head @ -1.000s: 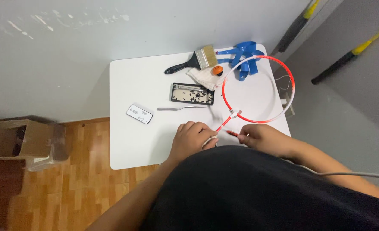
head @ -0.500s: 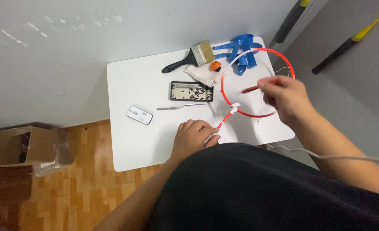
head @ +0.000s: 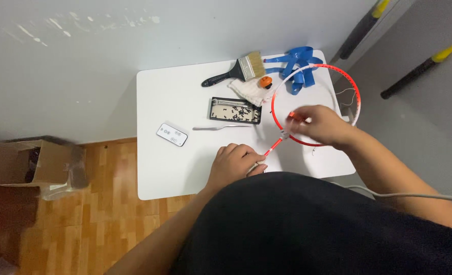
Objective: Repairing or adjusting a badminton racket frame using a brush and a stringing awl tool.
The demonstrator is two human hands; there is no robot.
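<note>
The red hoop [head: 357, 97] is laid on the white table [head: 175, 168], near its right edge, with a white part along its top left. Its straight red and white stem [head: 272, 148] is pinched by the left hand [head: 234, 164], which is curled shut around the stem's lower end. A small red piece [head: 293, 116] is held in the fingers of the right hand [head: 322, 125], which is closed on it just above the joint where stem and hoop meet. The small piece could be dropped if the grip is loosened, and the hoop could be pushed off the table edge if it is bumped. The black tray of tiny bits [head: 234, 110] could be knocked too. Half a second ago the right hand was held higher, over the far side of the hoop; now it is seen lower, close to the joint. The left hand is found in the same spot.
</note>
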